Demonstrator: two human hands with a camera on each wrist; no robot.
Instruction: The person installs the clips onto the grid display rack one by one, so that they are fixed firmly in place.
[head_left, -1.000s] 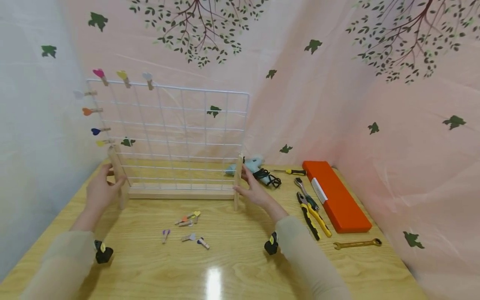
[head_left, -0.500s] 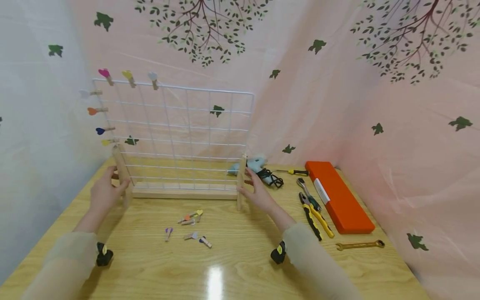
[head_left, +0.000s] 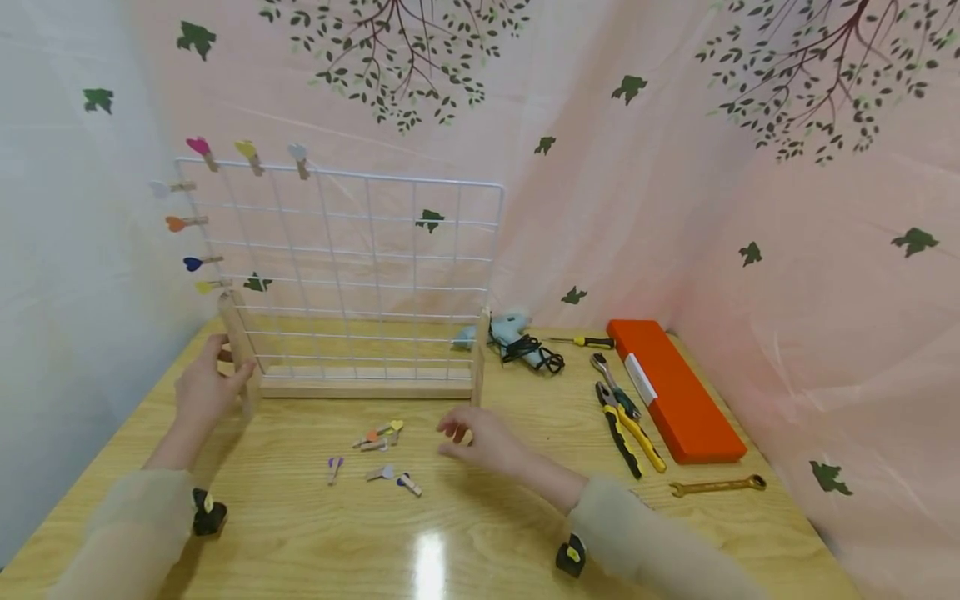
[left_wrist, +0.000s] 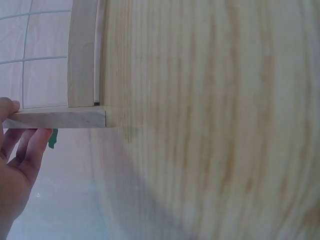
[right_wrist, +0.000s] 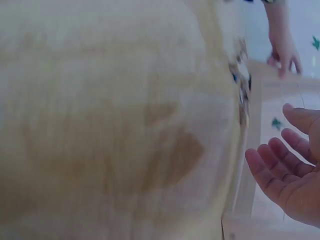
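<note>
A white wire grid [head_left: 367,250] stands upright in a wooden frame base [head_left: 367,388] on the table. My left hand [head_left: 206,383] grips the frame's left post [head_left: 238,342], thumb on one side and fingers on the other, as the left wrist view also shows. My right hand [head_left: 483,442] hovers over the table with nothing in it, fingers loosely bent, just in front of the right post [head_left: 479,354]. Small clothespins with coloured hearts, such as a pink one [head_left: 201,150] and an orange one [head_left: 180,223], clip to the grid's top and left edges. Several loose clothespins [head_left: 378,437] lie before the base.
Behind the right post lies a light blue glue gun [head_left: 517,333] with a black cord. Farther right are a screwdriver [head_left: 585,342], a ratchet [head_left: 615,385], yellow-and-black pliers [head_left: 628,429], an orange case [head_left: 675,392] and a wrench [head_left: 717,487]. A patterned cloth hangs around the table.
My right hand has let go of the right post and moved down and left, toward the loose clothespins. The left hand still holds the left post.
</note>
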